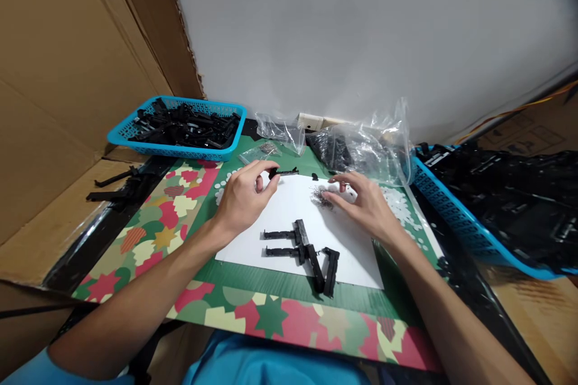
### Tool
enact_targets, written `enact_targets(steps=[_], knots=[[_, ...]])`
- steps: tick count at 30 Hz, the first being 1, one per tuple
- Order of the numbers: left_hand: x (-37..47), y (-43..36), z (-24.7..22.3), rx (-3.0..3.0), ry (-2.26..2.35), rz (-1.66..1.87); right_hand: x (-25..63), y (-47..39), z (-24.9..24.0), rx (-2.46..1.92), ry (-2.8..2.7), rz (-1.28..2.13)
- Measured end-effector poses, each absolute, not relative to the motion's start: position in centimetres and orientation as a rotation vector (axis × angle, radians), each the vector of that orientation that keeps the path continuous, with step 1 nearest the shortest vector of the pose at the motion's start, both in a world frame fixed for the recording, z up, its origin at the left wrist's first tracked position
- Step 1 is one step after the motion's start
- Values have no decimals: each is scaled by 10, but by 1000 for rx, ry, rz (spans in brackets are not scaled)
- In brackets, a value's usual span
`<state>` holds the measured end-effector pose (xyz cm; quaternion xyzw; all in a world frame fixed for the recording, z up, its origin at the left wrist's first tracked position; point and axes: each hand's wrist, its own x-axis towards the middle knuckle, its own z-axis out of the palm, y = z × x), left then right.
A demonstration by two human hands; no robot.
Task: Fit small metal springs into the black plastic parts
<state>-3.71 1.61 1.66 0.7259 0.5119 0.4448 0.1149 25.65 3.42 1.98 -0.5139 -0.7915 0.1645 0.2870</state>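
Note:
My left hand (pixel 247 195) pinches a slim black plastic part (pixel 288 172) between thumb and fingers, above the far left edge of a white sheet (pixel 280 204). My right hand (pixel 361 201) is at a small pile of fine dark metal bits (pixel 320 195), too small to name surely. Its thumb and forefinger are apart, with the thumb tip at the pile. Nearer me lie several black plastic parts (pixel 309 252), some crossing one another. A small black piece (pixel 315 177) rests just beyond the pile.
A blue basket (pixel 180 153) of black parts stands at the back left. Another blue basket (pixel 456 216), heaped with black pieces, is on the right. Clear plastic bags (pixel 374 147) lie along the wall. Cardboard (pixel 67 72) rises on the left, with loose black parts (pixel 112 189) below.

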Motion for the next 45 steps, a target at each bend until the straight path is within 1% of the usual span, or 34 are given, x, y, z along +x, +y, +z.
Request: enact_targets(steps=[4, 10, 14, 19, 25, 31, 35, 38, 42, 45], knots=[[-37, 16, 18, 2120, 1497, 1305, 258, 37, 14, -1390, -2205, 439], [-38, 17, 18, 2117, 1500, 1331, 252, 25, 42, -1287, -1915, 395], [-37, 17, 18, 2120, 1501, 1319, 253, 22, 51, -1280, -1853, 400], [-38, 18, 18, 2120, 1500, 1312, 257, 28, 36, -1324, -1946, 478], [-37, 17, 19, 2127, 1504, 1287, 253, 34, 15, -1321, -2152, 430], [-37, 16, 19, 2117, 1498, 1296, 251, 28, 36, -1247, -1902, 423], [-35, 15, 17, 2128, 1483, 1293, 256, 28, 41, -1243, -1793, 500], [-33, 14, 15, 2154, 1460, 1264, 261, 32, 32, -1308, -1873, 493], [-33, 15, 14, 2167, 1454, 1276, 268, 38, 19, -1423, -2141, 397], [-34, 15, 15, 2157, 1457, 1299, 267, 38, 19, -1425, -2165, 450]])
